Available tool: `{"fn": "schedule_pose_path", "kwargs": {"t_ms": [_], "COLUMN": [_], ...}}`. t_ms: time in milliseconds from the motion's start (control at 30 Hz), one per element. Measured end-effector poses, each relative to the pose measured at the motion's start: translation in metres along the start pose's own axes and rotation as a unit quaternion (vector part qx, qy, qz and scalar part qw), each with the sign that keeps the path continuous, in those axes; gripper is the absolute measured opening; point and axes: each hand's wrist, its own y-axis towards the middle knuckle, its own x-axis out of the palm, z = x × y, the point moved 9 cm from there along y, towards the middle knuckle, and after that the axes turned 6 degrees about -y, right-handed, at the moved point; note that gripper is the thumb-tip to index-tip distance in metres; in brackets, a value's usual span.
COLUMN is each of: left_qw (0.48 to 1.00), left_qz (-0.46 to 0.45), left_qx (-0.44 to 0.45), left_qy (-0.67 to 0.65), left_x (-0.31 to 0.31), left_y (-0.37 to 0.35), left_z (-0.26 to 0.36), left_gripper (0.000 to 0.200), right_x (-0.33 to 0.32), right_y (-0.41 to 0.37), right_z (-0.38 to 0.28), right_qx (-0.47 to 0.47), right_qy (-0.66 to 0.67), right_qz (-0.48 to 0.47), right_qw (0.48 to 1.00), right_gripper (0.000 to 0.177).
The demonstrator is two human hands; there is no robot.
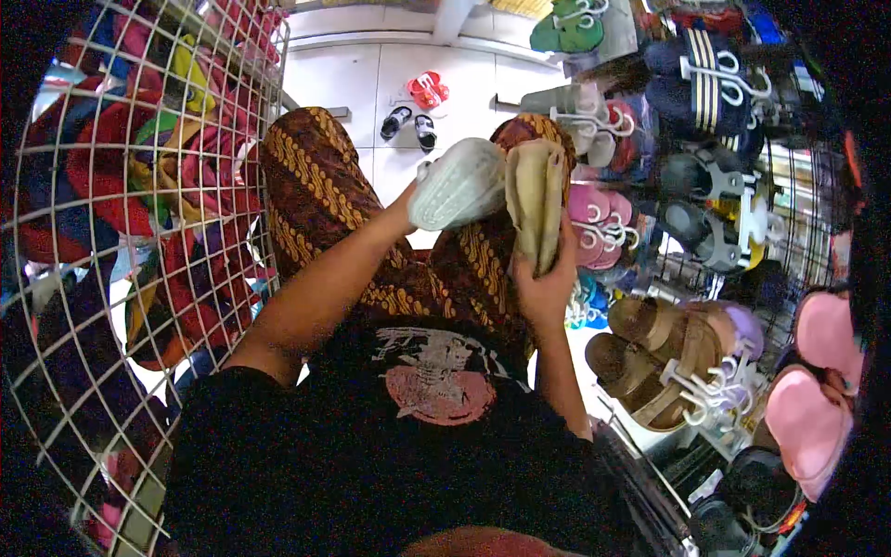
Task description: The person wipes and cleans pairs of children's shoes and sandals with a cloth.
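Observation:
A pale grey-white shoe (457, 186), its ridged sole towards the camera, is held in my left hand (414, 197), whose fingers are mostly hidden behind it. My right hand (548, 278) is closed round the lower end of a beige, folded-looking item (535, 200), perhaps a flat shoe, held upright. The two items are side by side above my knees, their edges close together. Patterned brown trousers (320, 176) cover my legs below them.
A wire rack (186, 200) with colourful items stands at left. On the right hang pink slippers (599, 223), brown sandals (654, 357) and navy striped slides (701, 84). Red sandals (428, 89) and small black sandals (424, 132) lie on the white tiled floor (334, 70).

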Motion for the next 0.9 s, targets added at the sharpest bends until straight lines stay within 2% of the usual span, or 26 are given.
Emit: {"fn": "schedule_pose_path", "kwargs": {"t_ms": [67,100,133,167,200,267,333,367,467,500,600,700,800,833,900], "left_qw": [0.998,0.986,0.959,0.908,0.835,0.816,0.768,0.757,0.749,0.765,0.806,0.838,0.809,0.797,0.785], "left_qz": [0.033,0.137,0.156,0.169,0.175,0.153,0.213,0.201,0.176,0.174,0.145,0.077,0.092,0.127,0.13], "left_qx": [0.011,-0.032,-0.011,0.01,0.03,0.068,0.061,0.08,0.115,0.08,0.041,0.036,0.023,0.018,0.055], "left_qy": [0.049,0.085,0.237,0.384,0.521,0.553,0.601,0.617,0.628,0.616,0.573,0.54,0.58,0.591,0.603], "left_x": [-0.012,-0.033,-0.018,0.015,0.037,0.037,0.073,0.067,0.085,0.082,0.085,0.103,0.092,0.089,0.09], "left_y": [0.0,-0.001,-0.007,-0.015,-0.021,-0.021,-0.022,-0.022,-0.02,-0.019,-0.016,-0.014,-0.015,-0.018,-0.019], "left_z": [0.004,0.0,0.013,0.031,0.044,0.043,0.042,0.039,0.042,0.04,0.035,0.036,0.037,0.039,0.041], "left_gripper": [0.047,0.036,0.033,0.031,0.029,0.031,0.035,0.042,0.047,0.052,0.054,0.057,0.06,0.058,0.057], "right_x": [0.004,0.003,0.004,0.005,0.006,0.011,0.01,0.009,0.005,0.006,0.008,0.004,0.005,0.006,0.003], "right_y": [-0.006,-0.008,-0.011,-0.013,-0.016,-0.019,-0.018,-0.02,-0.021,-0.02,-0.016,-0.015,-0.015,-0.016,-0.013], "right_z": [0.022,0.026,0.029,0.032,0.037,0.05,0.044,0.041,0.057,0.065,0.083,0.077,0.08,0.083,0.072], "right_qx": [0.008,-0.005,-0.01,-0.013,-0.016,-0.026,-0.038,-0.002,0.031,0.072,0.101,0.119,0.132,0.155,0.137], "right_qy": [0.009,0.027,0.042,0.057,0.071,0.072,0.06,0.112,0.108,0.115,0.199,0.189,0.179,0.181,0.178], "right_qz": [0.024,0.04,0.046,0.054,0.062,0.079,0.093,0.083,0.101,0.093,0.103,0.105,0.09,0.077,0.077], "right_qw": [1.0,0.999,0.998,0.997,0.995,0.994,0.993,0.99,0.988,0.986,0.969,0.969,0.971,0.968,0.971], "right_gripper": [0.075,0.077,0.076,0.076,0.076,0.078,0.079,0.079,0.078,0.076,0.077,0.079,0.081,0.082,0.084]}}
